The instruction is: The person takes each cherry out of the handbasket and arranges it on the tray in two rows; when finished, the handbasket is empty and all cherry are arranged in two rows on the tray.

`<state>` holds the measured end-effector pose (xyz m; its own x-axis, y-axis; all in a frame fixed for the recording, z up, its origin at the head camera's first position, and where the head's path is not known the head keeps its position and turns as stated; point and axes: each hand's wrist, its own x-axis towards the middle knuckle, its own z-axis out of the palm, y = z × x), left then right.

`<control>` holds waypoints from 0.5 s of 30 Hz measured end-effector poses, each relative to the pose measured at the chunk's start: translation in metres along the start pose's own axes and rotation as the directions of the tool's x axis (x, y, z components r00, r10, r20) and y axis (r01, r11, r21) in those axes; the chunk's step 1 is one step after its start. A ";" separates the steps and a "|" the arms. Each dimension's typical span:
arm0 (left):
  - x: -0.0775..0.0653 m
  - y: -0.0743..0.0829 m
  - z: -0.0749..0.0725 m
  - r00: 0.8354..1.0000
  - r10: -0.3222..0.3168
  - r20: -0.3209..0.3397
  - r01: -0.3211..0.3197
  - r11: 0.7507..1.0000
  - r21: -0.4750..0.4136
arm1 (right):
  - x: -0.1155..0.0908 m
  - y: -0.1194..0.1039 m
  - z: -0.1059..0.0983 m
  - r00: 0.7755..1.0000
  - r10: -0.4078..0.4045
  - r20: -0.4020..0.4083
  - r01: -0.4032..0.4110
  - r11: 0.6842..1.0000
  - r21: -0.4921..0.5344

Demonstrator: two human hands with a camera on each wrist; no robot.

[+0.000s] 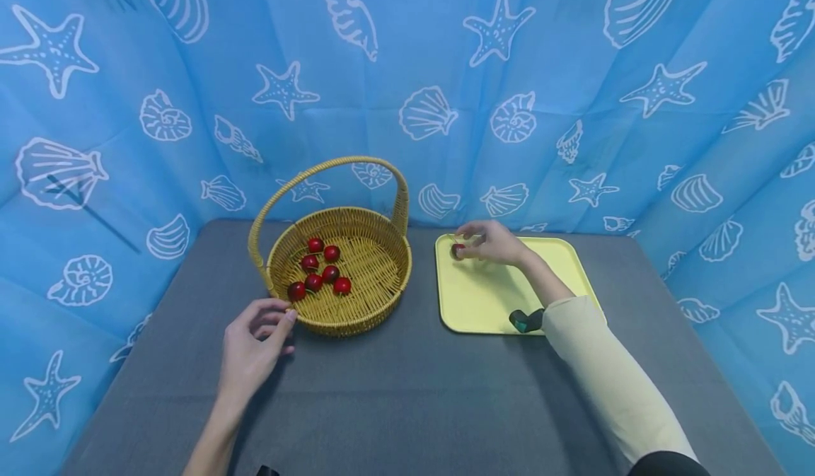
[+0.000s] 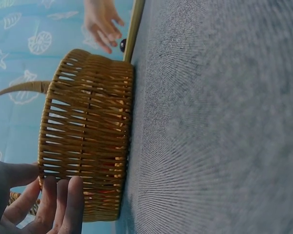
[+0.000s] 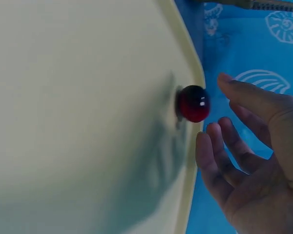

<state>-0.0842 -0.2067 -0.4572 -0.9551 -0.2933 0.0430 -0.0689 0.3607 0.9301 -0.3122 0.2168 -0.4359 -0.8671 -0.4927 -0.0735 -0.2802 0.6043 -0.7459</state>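
My left hand (image 1: 253, 345) pinches the near-left rim of the yellow wicker basket (image 1: 347, 327); in the left wrist view its thumb lies on one side of the rim and its fingers (image 2: 74, 200) against the woven outside. Several dark red cherries (image 1: 342, 286) lie in the left half of the basket. Over on the pale yellow tray (image 1: 490, 299), a single cherry (image 3: 194, 104) sits by the edge at the far left corner. My right hand (image 1: 493, 244) hovers just above that cherry, its thumb and fingers spread apart around it with a gap showing in the right wrist view.
The basket's tall arched handle (image 1: 356, 159) rises over its far side. A grey cloth (image 1: 395, 398) covers the table. Behind stands a blue curtain (image 1: 407, 51) with white shells and starfish. A dark strap (image 1: 526, 320) hangs at my right wrist, above the tray.
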 end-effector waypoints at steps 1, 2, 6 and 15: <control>0.000 0.001 0.000 1.000 -0.001 0.002 0.001 1.000 -0.002 | -0.001 -0.003 -0.002 1.000 -0.010 0.001 0.010 1.000 0.001; 0.000 0.001 0.000 1.000 -0.001 0.004 0.001 1.000 -0.003 | -0.002 -0.005 -0.003 1.000 -0.013 0.002 0.013 1.000 0.005; 0.001 0.003 -0.001 1.000 0.001 0.012 -0.001 1.000 -0.003 | -0.005 -0.016 -0.007 0.999 -0.033 0.004 0.033 0.999 0.005; 0.000 0.000 0.000 1.000 -0.004 0.008 0.004 1.000 0.020 | -0.007 -0.054 -0.004 0.991 -0.131 0.023 0.130 0.990 0.051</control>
<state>-0.0841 -0.2068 -0.4567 -0.9570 -0.2879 0.0366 -0.0783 0.3776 0.9227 -0.2931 0.1902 -0.3924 -0.8132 -0.5819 0.0095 -0.3686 0.5024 -0.7821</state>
